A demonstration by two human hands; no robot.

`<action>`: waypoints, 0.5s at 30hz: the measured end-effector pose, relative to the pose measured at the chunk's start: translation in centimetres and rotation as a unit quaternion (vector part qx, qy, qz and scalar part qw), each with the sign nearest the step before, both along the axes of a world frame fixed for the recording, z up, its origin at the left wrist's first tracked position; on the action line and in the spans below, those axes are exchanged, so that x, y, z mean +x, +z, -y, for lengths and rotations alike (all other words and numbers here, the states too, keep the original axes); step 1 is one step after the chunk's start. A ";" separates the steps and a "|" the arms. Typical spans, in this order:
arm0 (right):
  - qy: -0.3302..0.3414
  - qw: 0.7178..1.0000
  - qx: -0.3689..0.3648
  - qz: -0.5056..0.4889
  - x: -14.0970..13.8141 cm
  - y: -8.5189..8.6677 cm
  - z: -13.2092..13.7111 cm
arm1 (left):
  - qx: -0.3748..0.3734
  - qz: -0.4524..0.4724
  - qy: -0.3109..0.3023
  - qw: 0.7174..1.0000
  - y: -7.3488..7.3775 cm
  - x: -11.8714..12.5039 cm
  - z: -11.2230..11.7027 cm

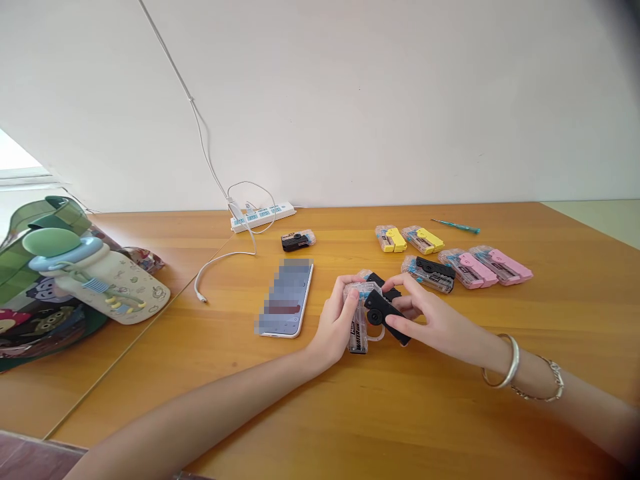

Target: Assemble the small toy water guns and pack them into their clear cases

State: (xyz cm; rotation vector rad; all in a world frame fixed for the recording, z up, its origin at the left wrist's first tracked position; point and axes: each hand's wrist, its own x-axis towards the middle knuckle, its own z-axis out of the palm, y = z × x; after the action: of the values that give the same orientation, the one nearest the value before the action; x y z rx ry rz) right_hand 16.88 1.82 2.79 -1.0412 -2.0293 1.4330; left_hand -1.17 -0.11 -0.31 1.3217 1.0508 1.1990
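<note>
My left hand (333, 325) grips a clear plastic case (357, 330) with a battery visible inside it. My right hand (435, 321) pinches a black plastic piece (384, 317) with a round knob, pressed against that case. Just beyond my hands lie similar clear units on the wooden table (210, 380): a black-topped one (429, 274), two yellow ones (391, 239), and two pink ones (469, 269). A smaller black unit (298, 240) sits to the left, behind a phone (286, 298) with a blurred screen.
A thin teal screwdriver (456, 227) lies at the far edge of the table. A white power strip (263, 217) stands by the wall with a loose white cable (225, 257). A patterned bag (45, 287) and a pale bottle (95, 277) sit at the left.
</note>
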 end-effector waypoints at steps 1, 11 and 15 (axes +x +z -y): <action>-0.002 1.000 0.007 0.004 0.0 0.0 0.0 | 0.004 -0.006 0.001 1.000 0.0 0.0 0.0; 0.002 0.999 -0.051 -0.008 -1.2 -1.2 1.6 | 0.056 -0.093 -0.003 0.994 -0.3 -0.3 0.5; 0.004 0.998 -0.057 -0.013 -1.7 -1.9 2.6 | 0.083 -0.146 -0.020 0.986 -0.1 -0.4 0.9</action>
State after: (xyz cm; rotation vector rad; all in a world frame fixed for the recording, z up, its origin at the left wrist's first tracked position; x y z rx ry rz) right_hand 15.13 -0.74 0.91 -1.0558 -1.9561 1.5754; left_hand -1.54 -1.03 -0.42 1.6799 1.1426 1.1025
